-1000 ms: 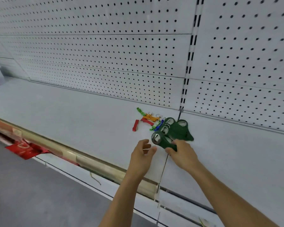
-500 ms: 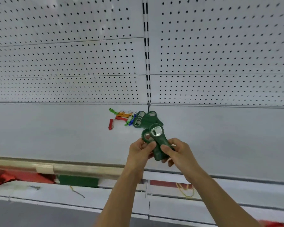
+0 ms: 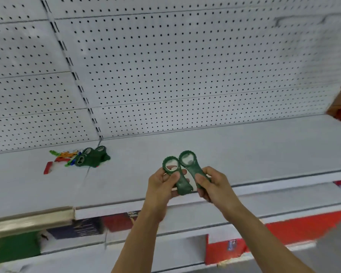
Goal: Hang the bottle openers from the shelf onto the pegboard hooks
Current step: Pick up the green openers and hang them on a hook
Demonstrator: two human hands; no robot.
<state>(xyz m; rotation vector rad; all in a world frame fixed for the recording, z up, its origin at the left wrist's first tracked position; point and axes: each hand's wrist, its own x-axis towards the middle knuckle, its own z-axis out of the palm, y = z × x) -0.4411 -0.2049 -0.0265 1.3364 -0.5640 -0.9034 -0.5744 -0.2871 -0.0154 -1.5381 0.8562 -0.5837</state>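
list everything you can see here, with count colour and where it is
held bottle openers: two, dark green, one in each hand, ring ends up, above the shelf's front edge
loose bottle openers: a small pile, exact count unclear, dark green, on the shelf by the pegboard's foot, left of the hands
small coloured items: several, red, orange, green and blue, on the shelf just left of that pile; too blurred to identify
shelf: one, white, running across the view
pegboard: white panels with dark holes, behind the shelf; no hooks visible
slotted upright: one, white with black slots, between panels on the left
left hand: grips one opener's handle
right hand: grips the other opener's handle
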